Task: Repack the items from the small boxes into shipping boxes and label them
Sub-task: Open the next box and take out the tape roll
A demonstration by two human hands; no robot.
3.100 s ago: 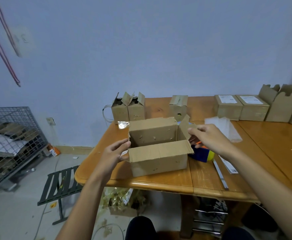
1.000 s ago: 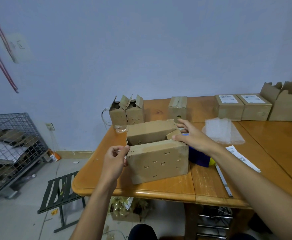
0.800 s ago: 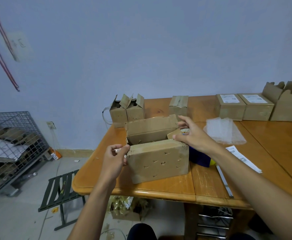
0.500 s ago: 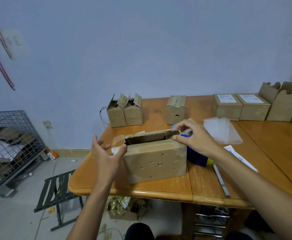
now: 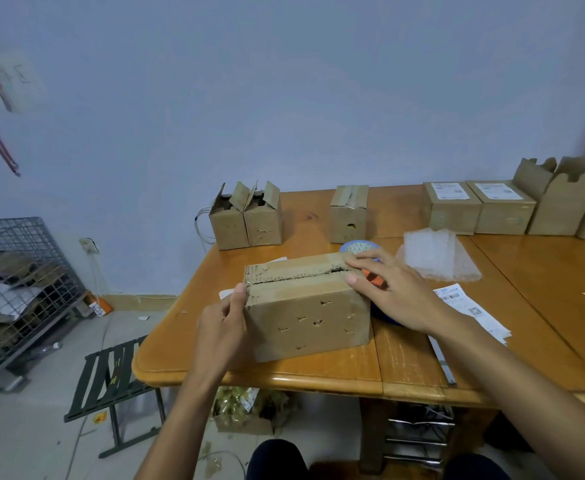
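You're seeing dim, bluish, even light; shadows are soft; the table (image 5: 318, 378) edge carries mild glare; the frame's right edge bends and blurs.

The shipping box (image 5: 306, 306) sat near the front edge of the table (image 5: 180, 344), between the left hand (image 5: 220, 327) and the right hand (image 5: 398, 296). Behind it stood two open small boxes (image 5: 246, 220) (side by side, touching), a closed small box (image 5: 348, 214) to their right; bubble wrap (image 5: 436, 254) lay farther right.
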